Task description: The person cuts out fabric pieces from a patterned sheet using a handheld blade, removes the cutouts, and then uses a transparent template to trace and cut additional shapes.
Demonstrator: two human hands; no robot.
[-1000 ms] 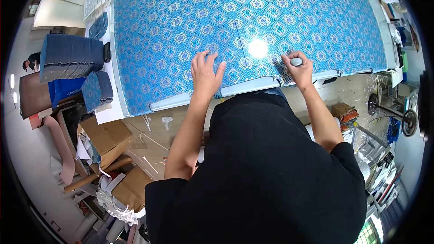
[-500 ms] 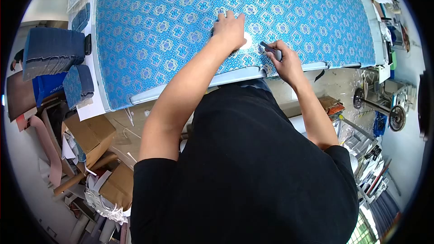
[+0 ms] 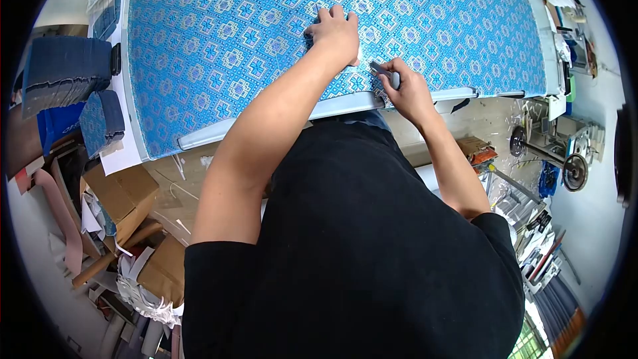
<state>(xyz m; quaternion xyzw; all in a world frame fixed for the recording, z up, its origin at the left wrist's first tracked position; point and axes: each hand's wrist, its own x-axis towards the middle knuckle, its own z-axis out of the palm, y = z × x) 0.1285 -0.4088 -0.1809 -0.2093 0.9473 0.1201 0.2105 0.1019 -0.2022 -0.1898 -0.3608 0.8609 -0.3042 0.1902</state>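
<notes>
A blue patterned fabric (image 3: 219,33) with repeating medallions covers the table. My left hand (image 3: 335,36) presses down on it with spread fingers, near the front edge. Just right of it, my right hand (image 3: 411,93) is closed around a grey utility knife (image 3: 387,74). The knife's front end points up and left, close over the fabric and short of my left thumb. Between the two hands, the fabric has a pale, shiny patch.
Stacks of folded blue fabric (image 3: 66,73) stand at the left end of the table. Cardboard boxes (image 3: 119,193) sit on the floor at left. A metal stand with handwheels (image 3: 574,171) is at right. The table's front edge (image 3: 219,133) runs before my body.
My right hand has shifted slightly left with the knife. The left hand stays on the fabric, and the bright glare beside it has faded. The whole view has shifted slightly.
</notes>
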